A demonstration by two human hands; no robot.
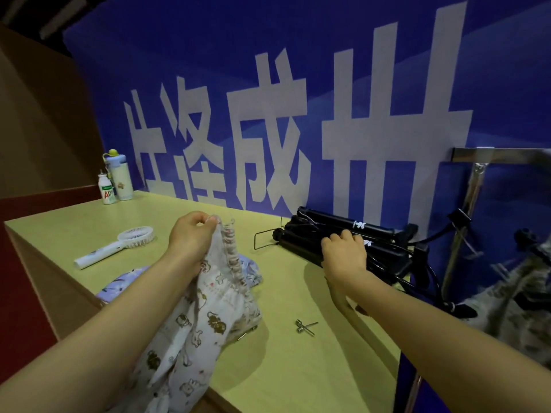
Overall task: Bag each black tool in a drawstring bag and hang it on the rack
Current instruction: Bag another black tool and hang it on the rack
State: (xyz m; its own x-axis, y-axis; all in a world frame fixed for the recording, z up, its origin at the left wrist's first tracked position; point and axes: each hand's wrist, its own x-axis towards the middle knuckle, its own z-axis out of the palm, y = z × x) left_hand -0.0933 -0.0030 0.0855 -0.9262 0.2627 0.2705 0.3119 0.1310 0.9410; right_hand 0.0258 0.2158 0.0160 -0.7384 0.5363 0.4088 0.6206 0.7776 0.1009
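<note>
I had L hand [190, 234] pinched on the bag [208, 308] rim mid-table, R hand [344, 254] gripping the tools [343, 234] stacked at the right edge w/ clear tabletop [298, 368] between, rack [477, 189] cut off right.

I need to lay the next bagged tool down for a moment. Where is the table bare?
Bare: the table between the handheld fan and the wall, and the near strip around the metal needles. Crowded: the black tools at right, the bags in the middle.

rack [465, 204] blurred, cut off right | right hand [343, 254] grip on black tools [372, 231] unclear
</note>
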